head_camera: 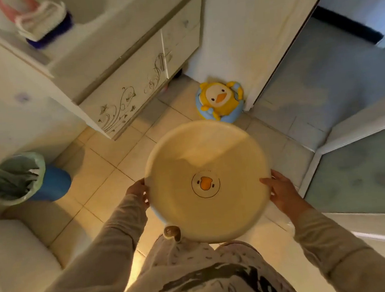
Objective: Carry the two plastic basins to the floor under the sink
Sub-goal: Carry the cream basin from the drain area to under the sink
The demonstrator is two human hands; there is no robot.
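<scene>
I hold a round cream plastic basin point(202, 159) with a duck face printed on its bottom, level in front of my waist above the tiled floor. A pale blue rim point(157, 214) of a second basin peeks out beneath it at the lower left, nested under it. My left hand point(138, 191) grips the left rim and my right hand point(281, 190) grips the right rim. The sink cabinet point(132, 90) with floral doors stands ahead at the upper left, its feet on the floor.
A blue waste bin point(37, 182) with a green liner stands at the left. A yellow duck potty seat point(220, 100) leans at the wall corner beside the cabinet. An open doorway point(321, 74) is at the right. A white fixture point(14, 257) sits at the lower left.
</scene>
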